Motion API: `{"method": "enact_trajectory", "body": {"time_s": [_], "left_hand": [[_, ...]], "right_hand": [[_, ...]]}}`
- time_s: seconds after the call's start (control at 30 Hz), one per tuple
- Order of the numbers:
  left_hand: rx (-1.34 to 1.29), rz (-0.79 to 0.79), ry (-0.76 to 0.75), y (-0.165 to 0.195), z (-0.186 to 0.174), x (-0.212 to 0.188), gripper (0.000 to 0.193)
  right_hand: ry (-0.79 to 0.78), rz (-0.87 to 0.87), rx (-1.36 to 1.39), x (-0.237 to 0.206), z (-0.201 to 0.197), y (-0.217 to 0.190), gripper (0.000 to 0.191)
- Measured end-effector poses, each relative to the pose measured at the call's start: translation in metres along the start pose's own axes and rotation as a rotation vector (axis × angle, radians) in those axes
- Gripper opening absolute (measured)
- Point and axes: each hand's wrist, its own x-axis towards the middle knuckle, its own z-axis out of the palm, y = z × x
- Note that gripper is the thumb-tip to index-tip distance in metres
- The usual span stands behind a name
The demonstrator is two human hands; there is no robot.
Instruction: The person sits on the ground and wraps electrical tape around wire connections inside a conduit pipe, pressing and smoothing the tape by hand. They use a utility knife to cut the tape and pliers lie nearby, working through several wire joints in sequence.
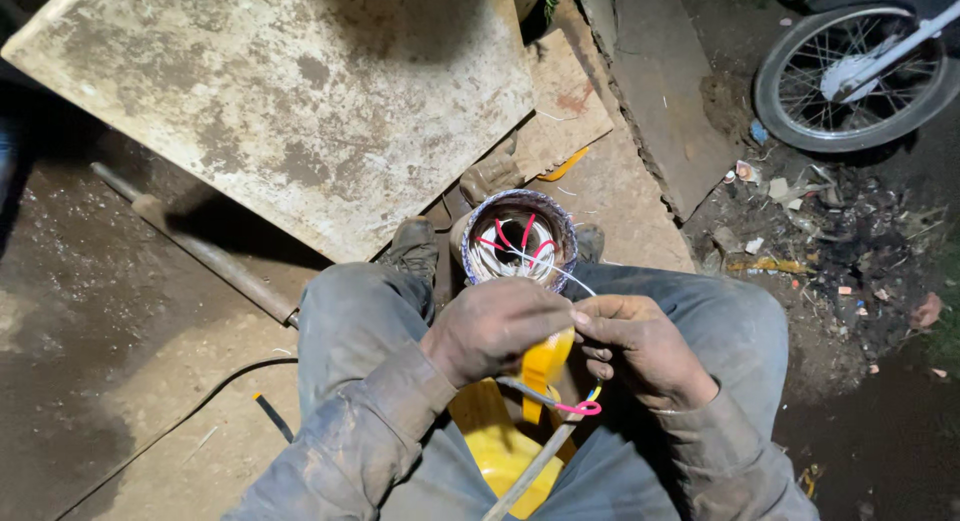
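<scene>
My left hand (495, 328) is closed around a yellow strap-like piece (543, 366) held over my lap. My right hand (638, 346) pinches thin white wires (560, 271) that run up to a round motor winding (518, 237) standing between my knees. The winding is wrapped in pale tape, with red and white leads sticking out of its middle. A pink sleeve (580, 408) loops below my right hand, next to a thin stick (535, 464). A yellow plastic object (497, 449) lies under my hands on my lap.
A large stained metal sheet (290, 101) lies ahead on the ground. A steel pipe (200, 246) and a black cable (180, 416) lie at the left. A two-wheeler's wheel (850, 71) stands at the top right, with litter (830, 231) below it. A concrete slab (665, 91) runs beside it.
</scene>
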Motion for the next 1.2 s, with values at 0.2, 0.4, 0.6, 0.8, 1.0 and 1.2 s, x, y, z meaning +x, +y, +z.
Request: {"method": "enact_trajectory", "body": {"time_s": [0.2, 0.4, 0.6, 0.8, 1.0, 1.2], "left_hand": [[-0.067, -0.435, 0.186, -0.002, 0.023, -0.001, 0.01], [-0.259, -0.654, 0.212, -0.017, 0.03, 0.0, 0.011], [-0.584, -0.812, 0.194, -0.031, 0.037, -0.003, 0.01], [-0.638, -0.806, 0.267, -0.031, 0.04, 0.004, 0.013], [-0.417, -1.047, 0.178, -0.031, 0.038, 0.01, 0.032], [-0.071, -0.749, 0.281, -0.022, 0.037, 0.015, 0.017]], "right_hand": [[0.032, -0.286, -0.512, -0.008, 0.017, 0.0, 0.015], [0.318, -0.924, -1.095, -0.018, 0.052, 0.008, 0.017], [0.402, -1.024, -1.201, -0.022, 0.069, 0.007, 0.026], [0.467, -1.1, -1.21, -0.021, 0.072, 0.01, 0.032], [0.355, -1.124, -1.326, -0.021, 0.071, 0.01, 0.033], [0.414, -1.005, -1.381, -0.023, 0.074, 0.01, 0.024]]}}
